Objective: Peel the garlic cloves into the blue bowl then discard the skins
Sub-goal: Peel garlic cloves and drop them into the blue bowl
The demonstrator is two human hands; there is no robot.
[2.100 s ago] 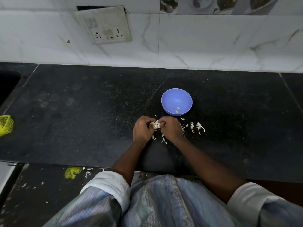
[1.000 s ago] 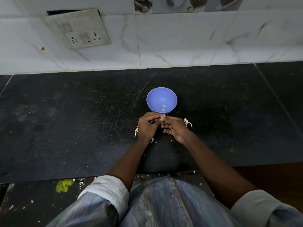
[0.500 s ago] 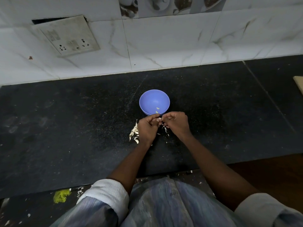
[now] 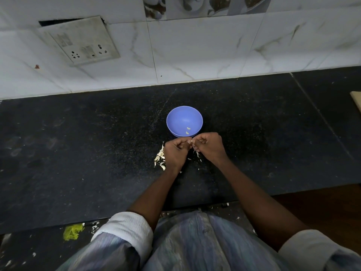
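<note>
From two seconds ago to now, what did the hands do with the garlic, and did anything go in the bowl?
Both hands moved up toward the blue bowl. The left hand and right hand now pinch a small garlic clove between their fingertips, just short of the rim. The loose garlic skins now show mostly beside the left hand. Nothing new went in: the bowl holds the same few peeled pieces.

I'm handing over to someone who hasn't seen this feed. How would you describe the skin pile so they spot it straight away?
Start at the blue bowl on the black counter. Just in front of it, beside the left hand on its outer side, lies the skin pile. It is the one cluster of pale, curled flakes there; other bits nearby are single specks.
</note>
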